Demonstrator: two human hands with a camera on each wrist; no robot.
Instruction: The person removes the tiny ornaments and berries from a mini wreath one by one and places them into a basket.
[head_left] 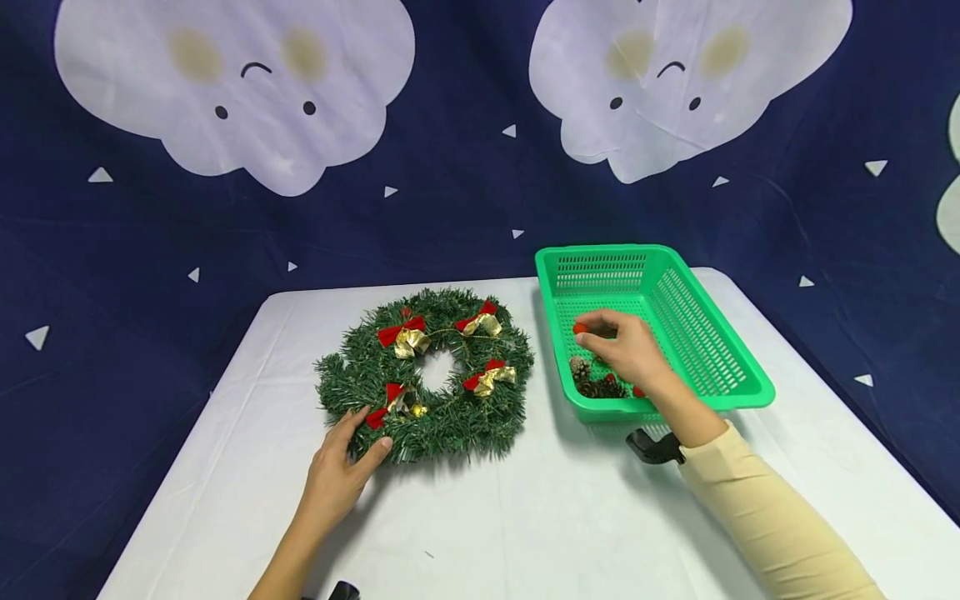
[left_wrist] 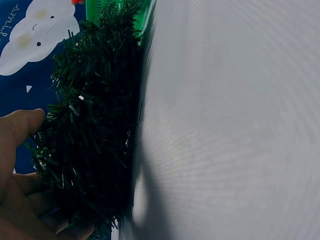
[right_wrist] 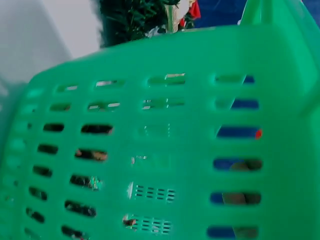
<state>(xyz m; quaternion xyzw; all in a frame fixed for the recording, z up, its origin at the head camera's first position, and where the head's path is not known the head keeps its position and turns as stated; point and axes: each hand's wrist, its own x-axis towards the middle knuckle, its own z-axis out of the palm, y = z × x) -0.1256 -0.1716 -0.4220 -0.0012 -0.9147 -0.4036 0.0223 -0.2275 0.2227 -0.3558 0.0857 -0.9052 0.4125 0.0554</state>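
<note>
A green Christmas wreath (head_left: 472, 437) with several red and gold bows (head_left: 491, 377) lies on the white table. My left hand (head_left: 337, 475) holds its near left edge, thumb and fingers spread to either side of the greenery; the left wrist view shows the thumb and curled fingers around the bristly wreath (left_wrist: 95, 125). Over the green basket (head_left: 720, 333), my right hand (head_left: 626, 346) pinches a small red ornament (head_left: 581, 328) between thumb and fingertips. Beneath that hand, pine cones (head_left: 596, 387) and small red pieces lie in the basket. The basket wall (right_wrist: 195, 50) hides the right hand's grip in the right wrist view.
The basket stands to the right of the wreath, with raised slotted walls. White cloth (head_left: 480, 533) covers the table. Behind it hangs a dark blue backdrop (head_left: 465, 167) printed with clouds and small triangles. A black strap piece (head_left: 654, 447) sits under the right wrist.
</note>
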